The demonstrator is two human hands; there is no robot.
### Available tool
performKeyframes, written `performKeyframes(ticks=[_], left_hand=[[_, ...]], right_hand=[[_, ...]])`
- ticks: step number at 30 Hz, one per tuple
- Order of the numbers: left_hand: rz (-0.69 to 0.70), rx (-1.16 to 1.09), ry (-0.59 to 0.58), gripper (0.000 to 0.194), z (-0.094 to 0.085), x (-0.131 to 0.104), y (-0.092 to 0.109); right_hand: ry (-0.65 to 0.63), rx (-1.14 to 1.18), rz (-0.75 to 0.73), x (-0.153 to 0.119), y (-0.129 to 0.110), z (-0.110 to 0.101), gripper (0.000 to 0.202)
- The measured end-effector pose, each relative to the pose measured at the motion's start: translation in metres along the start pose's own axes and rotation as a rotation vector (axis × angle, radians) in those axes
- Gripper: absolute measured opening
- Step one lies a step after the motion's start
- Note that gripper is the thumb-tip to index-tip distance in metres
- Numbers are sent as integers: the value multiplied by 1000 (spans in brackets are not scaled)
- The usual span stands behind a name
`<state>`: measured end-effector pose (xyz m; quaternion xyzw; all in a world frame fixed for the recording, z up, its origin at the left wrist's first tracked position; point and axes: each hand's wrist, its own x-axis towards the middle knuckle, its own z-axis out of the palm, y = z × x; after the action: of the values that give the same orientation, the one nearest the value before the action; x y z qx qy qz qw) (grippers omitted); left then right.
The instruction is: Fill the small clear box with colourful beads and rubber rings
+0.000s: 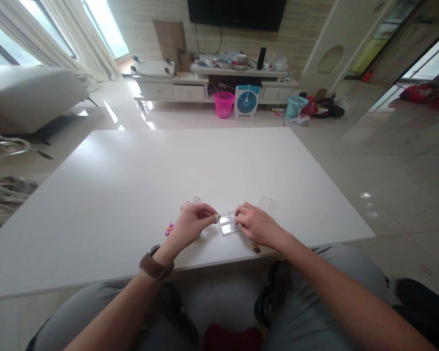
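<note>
White table [205, 165] spans mid-frame; at lower centre, right hand [258, 226] curls its fingers over the right end of the clear box [227, 229], can't tell if they grip it, and left hand [190, 222] pinches a small pale piece [217, 218] in its fingertips by the box's left edge. Probably best to steady the box with the right, keep the left pinch light, and avoid knocking the rim.

Single head-worn view, from above and just behind the near edge of the white table [161, 170], facing forward and down across it, television [237, 13] well beyond its far edge
</note>
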<state>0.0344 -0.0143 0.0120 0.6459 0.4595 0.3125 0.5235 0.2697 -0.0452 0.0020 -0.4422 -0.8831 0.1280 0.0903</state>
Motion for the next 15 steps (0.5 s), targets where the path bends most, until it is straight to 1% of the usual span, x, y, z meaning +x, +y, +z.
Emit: performKeyframes(ticks=[4, 9, 15], left_hand=[[-10, -5, -12, 7, 0, 0, -1], [-9, -12, -18, 5, -1, -1, -2], [-1, -31, -23, 8, -1, -1, -4]], right_hand=[[-29, -21, -2, 0, -4, -5, 13], [-46, 7, 10, -3, -6, -13, 12], [-66, 12, -5, -5, -5, -10, 20]])
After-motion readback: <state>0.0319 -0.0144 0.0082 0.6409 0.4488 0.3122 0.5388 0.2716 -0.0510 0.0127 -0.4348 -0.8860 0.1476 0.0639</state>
